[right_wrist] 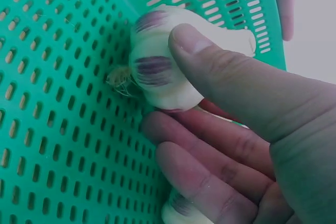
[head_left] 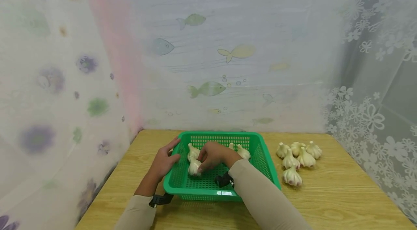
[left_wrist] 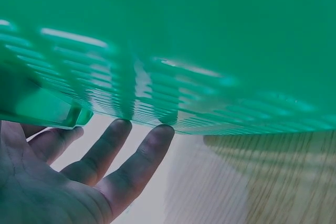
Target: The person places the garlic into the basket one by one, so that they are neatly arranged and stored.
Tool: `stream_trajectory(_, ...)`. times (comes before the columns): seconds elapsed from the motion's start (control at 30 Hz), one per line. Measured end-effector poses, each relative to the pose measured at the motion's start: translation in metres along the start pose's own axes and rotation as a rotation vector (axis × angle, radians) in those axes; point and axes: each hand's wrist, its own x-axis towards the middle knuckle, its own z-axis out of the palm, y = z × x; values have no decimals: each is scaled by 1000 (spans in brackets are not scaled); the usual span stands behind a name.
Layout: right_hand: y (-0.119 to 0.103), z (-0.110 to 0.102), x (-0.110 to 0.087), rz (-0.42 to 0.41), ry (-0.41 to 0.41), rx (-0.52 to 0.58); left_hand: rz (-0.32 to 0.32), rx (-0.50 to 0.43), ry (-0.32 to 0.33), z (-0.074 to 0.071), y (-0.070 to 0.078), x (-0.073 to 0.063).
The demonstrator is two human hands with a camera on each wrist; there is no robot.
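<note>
My right hand reaches into a green plastic basket. Its thumb and fingers pinch a garlic bulb with purple streaks and a tuft of roots, low over the slotted floor. In the head view this bulb lies at the basket's left side, with another garlic bulb right behind it. Further garlic bulbs sit toward the back right, partly hidden by the right hand. My left hand rests at the left rim; in the left wrist view its fingers extend loosely beneath the basket wall.
Several garlic bulbs stand in a cluster on the wooden table, right of the basket. A patterned curtain hangs behind the table, with more curtain at both sides. Black bands circle both wrists.
</note>
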Motion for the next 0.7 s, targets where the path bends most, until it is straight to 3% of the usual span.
stream_trajectory(0.33, -4, 3, 1, -44, 37, 23, -13, -12, -1, -3, 1, -2)
stream_trajectory(0.7, -5, 4, 1, -33, 75, 21, -5, -25, -14, -3, 4, -2)
